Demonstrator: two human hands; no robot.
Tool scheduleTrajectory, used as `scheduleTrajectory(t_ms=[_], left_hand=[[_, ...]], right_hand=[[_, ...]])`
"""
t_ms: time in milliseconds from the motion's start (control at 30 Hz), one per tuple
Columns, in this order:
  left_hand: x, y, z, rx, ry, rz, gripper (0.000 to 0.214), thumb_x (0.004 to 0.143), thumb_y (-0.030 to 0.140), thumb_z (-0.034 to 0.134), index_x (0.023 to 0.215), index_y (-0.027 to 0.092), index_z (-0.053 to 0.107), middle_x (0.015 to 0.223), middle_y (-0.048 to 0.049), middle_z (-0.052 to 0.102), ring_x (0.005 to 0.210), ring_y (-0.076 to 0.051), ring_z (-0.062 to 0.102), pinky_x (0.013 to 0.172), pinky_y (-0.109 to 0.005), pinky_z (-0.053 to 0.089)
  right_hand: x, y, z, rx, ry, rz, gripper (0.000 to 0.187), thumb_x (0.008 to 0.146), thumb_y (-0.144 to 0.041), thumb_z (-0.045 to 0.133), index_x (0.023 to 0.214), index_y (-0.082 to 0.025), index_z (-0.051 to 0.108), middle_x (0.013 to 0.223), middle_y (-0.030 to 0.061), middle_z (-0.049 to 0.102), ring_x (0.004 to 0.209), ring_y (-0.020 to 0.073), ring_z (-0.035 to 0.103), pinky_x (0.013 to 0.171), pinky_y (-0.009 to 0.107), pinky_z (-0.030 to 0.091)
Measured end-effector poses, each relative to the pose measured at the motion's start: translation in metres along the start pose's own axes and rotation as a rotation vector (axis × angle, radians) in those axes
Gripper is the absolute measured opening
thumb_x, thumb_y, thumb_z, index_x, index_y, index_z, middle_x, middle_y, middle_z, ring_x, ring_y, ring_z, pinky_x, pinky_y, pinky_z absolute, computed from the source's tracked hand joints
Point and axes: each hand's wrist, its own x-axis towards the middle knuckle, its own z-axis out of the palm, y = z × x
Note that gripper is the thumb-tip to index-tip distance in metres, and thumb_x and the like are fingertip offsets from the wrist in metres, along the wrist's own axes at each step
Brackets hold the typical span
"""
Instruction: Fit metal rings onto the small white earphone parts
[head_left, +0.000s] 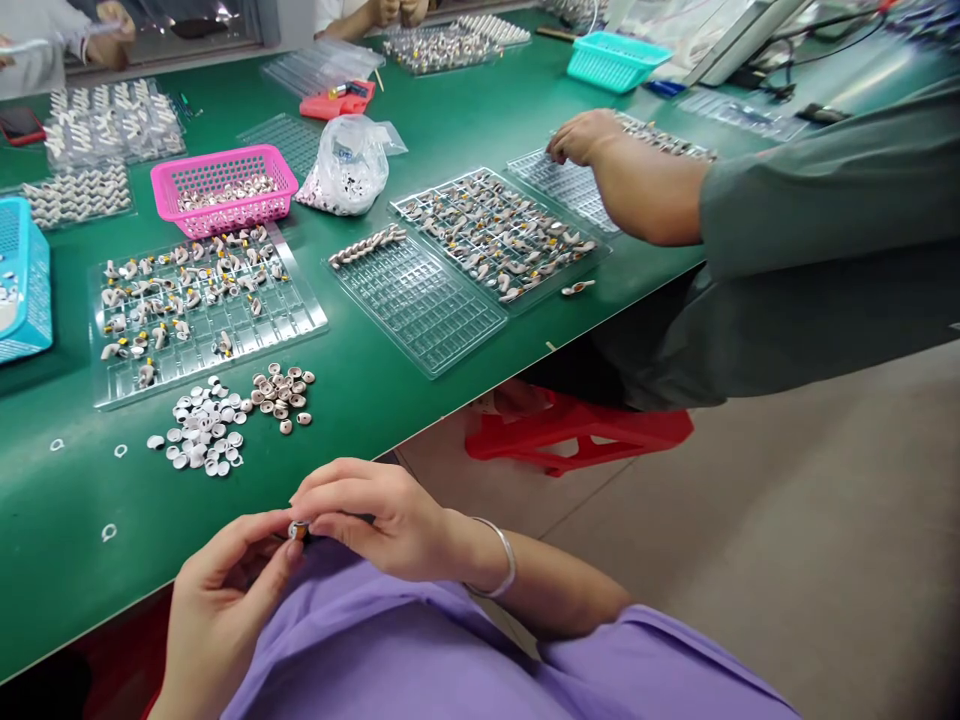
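Just past the table's near edge, above my lap, my left hand [232, 585] pinches a small white-and-amber part [298, 531] between thumb and forefinger. My right hand [382, 515] meets it from the other side, thumb and fingertips closed on the same part. Most of the part is covered by the fingers. Beyond my hands, a pile of small white caps [202, 425] lies on the green table, with a smaller heap of beige cup-shaped pieces [283, 393] touching its right side. Behind them, a clear tray [296, 310] carries rows of curved beige pieces with amber bits.
A pink basket [225, 215] and a plastic bag [349, 165] hold small parts. Another clear tray [427, 305] lies beside a filled tray [495, 230]. On the right, a co-worker's hand [589, 135] reaches over a tray. A blue basket [30, 290] stands at left, a red stool [592, 430] below.
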Motion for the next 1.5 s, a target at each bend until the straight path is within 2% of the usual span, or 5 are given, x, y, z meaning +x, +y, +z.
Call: scheduleTrajectory(t_ms=[333, 700, 900, 1267, 1500], left_hand=[[-0.003, -0.004, -0.002, 0.015, -0.004, 0.003, 0.018, 0.079, 0.032, 0.080, 0.096, 0.025, 0.081, 0.086, -0.0035, 0.080, 0.066, -0.016, 0.074, 0.059, -0.019, 0.061], [-0.004, 0.000, 0.005, -0.049, 0.068, -0.100, 0.023, 0.075, 0.039, 0.083, 0.091, 0.022, 0.081, 0.081, -0.0039, 0.079, 0.067, -0.019, 0.074, 0.061, -0.022, 0.063], [-0.003, 0.001, 0.007, -0.010, 0.053, 0.011, 0.020, 0.077, 0.036, 0.081, 0.092, 0.022, 0.080, 0.081, -0.0039, 0.080, 0.064, -0.018, 0.075, 0.061, -0.023, 0.064], [-0.007, -0.003, 0.008, 0.069, 0.076, 0.081, 0.016, 0.079, 0.025, 0.078, 0.095, 0.023, 0.078, 0.084, -0.0021, 0.080, 0.067, -0.016, 0.075, 0.063, -0.021, 0.063], [-0.006, -0.003, 0.007, 0.101, 0.085, 0.088, 0.017, 0.079, 0.027, 0.077, 0.095, 0.021, 0.078, 0.084, -0.0033, 0.080, 0.065, -0.017, 0.075, 0.060, -0.023, 0.063]], right_hand=[[-0.002, 0.000, 0.006, -0.025, 0.026, -0.041, 0.012, 0.097, -0.013, 0.058, 0.103, -0.013, 0.069, 0.100, 0.0103, 0.070, 0.095, 0.0135, 0.069, 0.088, 0.025, 0.061], [-0.003, -0.004, 0.004, -0.092, 0.015, -0.043, 0.012, 0.098, -0.014, 0.057, 0.102, -0.013, 0.068, 0.104, 0.0109, 0.068, 0.096, 0.0134, 0.068, 0.088, 0.023, 0.060], [-0.003, -0.004, 0.003, -0.120, 0.036, -0.060, 0.010, 0.097, -0.015, 0.059, 0.100, -0.014, 0.068, 0.097, 0.0086, 0.066, 0.090, 0.0127, 0.065, 0.085, 0.022, 0.060], [-0.004, -0.001, 0.003, -0.261, -0.019, -0.180, 0.013, 0.099, -0.014, 0.054, 0.102, -0.012, 0.066, 0.099, 0.0108, 0.066, 0.089, 0.0137, 0.065, 0.085, 0.022, 0.060], [-0.007, 0.003, 0.005, -0.252, -0.045, -0.112, 0.014, 0.099, -0.014, 0.053, 0.104, -0.015, 0.066, 0.102, 0.0101, 0.068, 0.091, 0.0128, 0.067, 0.083, 0.021, 0.060]])
